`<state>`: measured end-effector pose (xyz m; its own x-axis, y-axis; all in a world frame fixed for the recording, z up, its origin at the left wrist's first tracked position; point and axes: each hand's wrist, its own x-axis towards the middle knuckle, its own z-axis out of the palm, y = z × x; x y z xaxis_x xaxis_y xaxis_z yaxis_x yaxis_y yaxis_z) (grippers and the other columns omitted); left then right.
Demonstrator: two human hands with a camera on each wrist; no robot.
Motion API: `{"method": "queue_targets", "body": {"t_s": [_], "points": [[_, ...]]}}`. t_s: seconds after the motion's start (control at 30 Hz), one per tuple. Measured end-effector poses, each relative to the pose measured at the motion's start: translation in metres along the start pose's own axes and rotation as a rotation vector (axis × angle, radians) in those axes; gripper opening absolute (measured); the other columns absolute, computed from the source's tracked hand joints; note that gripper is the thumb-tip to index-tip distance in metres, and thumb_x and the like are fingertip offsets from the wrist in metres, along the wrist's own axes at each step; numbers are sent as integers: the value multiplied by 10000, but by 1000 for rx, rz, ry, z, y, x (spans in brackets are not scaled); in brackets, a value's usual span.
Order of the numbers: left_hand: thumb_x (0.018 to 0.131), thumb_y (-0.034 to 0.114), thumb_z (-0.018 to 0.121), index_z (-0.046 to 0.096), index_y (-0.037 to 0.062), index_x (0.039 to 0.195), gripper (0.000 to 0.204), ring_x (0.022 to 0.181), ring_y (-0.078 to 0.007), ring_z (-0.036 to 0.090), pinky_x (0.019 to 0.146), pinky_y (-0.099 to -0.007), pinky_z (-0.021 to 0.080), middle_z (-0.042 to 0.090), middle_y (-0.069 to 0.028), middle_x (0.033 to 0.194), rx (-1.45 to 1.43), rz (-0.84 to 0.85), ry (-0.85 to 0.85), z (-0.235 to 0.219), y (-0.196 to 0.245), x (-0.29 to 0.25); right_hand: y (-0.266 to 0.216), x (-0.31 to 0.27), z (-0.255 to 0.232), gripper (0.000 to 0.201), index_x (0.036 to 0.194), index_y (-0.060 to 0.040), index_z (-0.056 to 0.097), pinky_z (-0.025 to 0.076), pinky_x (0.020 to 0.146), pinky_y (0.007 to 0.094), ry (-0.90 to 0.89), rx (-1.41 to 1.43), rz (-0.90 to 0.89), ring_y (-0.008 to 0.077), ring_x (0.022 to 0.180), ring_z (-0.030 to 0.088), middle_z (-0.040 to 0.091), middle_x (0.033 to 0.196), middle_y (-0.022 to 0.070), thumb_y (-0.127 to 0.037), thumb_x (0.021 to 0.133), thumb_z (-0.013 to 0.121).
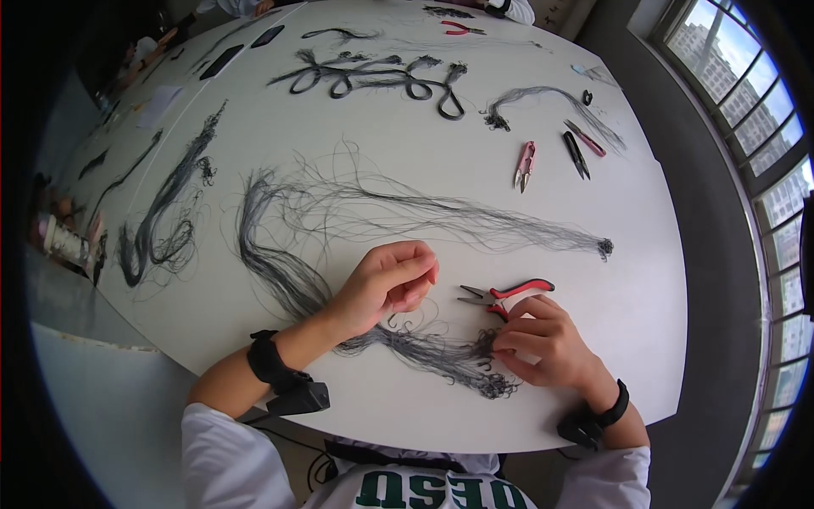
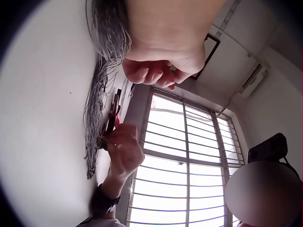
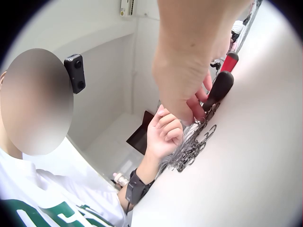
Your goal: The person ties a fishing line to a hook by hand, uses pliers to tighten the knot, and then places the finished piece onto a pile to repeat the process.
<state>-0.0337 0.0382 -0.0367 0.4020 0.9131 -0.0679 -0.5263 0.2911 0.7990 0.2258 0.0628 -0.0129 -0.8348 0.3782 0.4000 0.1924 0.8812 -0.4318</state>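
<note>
A bundle of dark, thin strands [image 1: 424,349] with curled ends lies across the white table's near side. My right hand [image 1: 551,343] pinches at the curled ends with thumb and fingertips; the exact strand gripped is hard to make out. Raised over the bundle's middle, my left hand [image 1: 386,284] has its fingers curled in and its thumb against the index finger, with nothing visible in it. In the left wrist view the left hand [image 2: 161,61] is above the strands [image 2: 97,109]. Red-and-black pliers [image 1: 500,297] lie with jaws apart just beyond the right hand.
Loose strands [image 1: 407,208] stretch across the middle to a knotted end. Pink snips [image 1: 526,163] and black snips [image 1: 577,154] lie at the right. Looped bundles [image 1: 373,81] are farther back, another bundle [image 1: 165,199] is at the left. Windows [image 1: 755,85] stand beyond the right edge.
</note>
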Motion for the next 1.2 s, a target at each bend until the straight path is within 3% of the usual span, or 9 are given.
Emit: {"method": "queue_targets", "body": {"t_s": [0.13,0.2,0.23,0.37,0.7,0.8,0.93,1.0,1.2], "points": [[922,135,529,562,16,873,133,519,-40,428,477,-192,350,502,-4,607,491,113,145,8,13,-2,-6,1,-3,166,774,-59,652,475,652,326,-39,40,59,216,724,564,599,711,35,-37,628,727],[883,137,589,592,25,847,118,556,-29,474,505,-188,386,548,-2,669,1106,194,177,2,25,-2,-4,2,-3,158,778,-55,653,476,649,327,-30,51,94,222,724,566,602,720,46,-39,638,724],[827,156,647,616,31,830,129,600,-61,534,552,-216,433,595,-10,747,1181,63,149,0,35,-3,-3,1,-2,147,776,-49,649,477,649,329,-14,79,94,229,728,569,603,739,56,-41,647,720],[758,175,677,634,31,841,172,677,-165,592,633,-289,474,627,-53,825,1582,48,-6,-2,44,-12,-1,0,0,127,774,-39,644,479,658,334,14,125,91,250,745,578,607,794,80,-44,665,710],[741,136,643,624,25,791,123,687,-157,614,642,-280,482,627,-48,715,1694,102,-36,11,25,-10,1,-3,0,99,773,-32,644,480,681,354,19,138,77,277,753,584,605,796,93,-48,685,687],[753,109,631,617,26,787,90,699,-142,623,653,-273,484,645,-51,736,1434,54,34,13,33,-9,0,-5,0,114,803,-25,641,484,675,342,28,132,81,268,734,594,612,805,99,-37,696,679],[772,53,616,613,41,796,27,796,-154,601,761,-296,471,655,-36,816,1207,316,26,12,28,-5,-1,-5,4,157,892,-2,627,494,652,296,167,159,200,204,699,617,643,826,95,43,743,607],[755,22,633,616,48,792,48,906,-152,574,812,-294,448,629,-37,928,1372,678,-49,17,22,-4,1,-5,7,158,901,5,629,495,652,290,299,234,292,194,692,615,656,852,101,67,767,573],[729,64,721,665,119,807,111,824,-133,477,756,-274,433,466,-16,966,1277,597,-172,36,2,-10,-9,4,11,238,1025,-27,636,473,750,329,215,190,233,227,857,580,655,878,81,23,797,586]]}}
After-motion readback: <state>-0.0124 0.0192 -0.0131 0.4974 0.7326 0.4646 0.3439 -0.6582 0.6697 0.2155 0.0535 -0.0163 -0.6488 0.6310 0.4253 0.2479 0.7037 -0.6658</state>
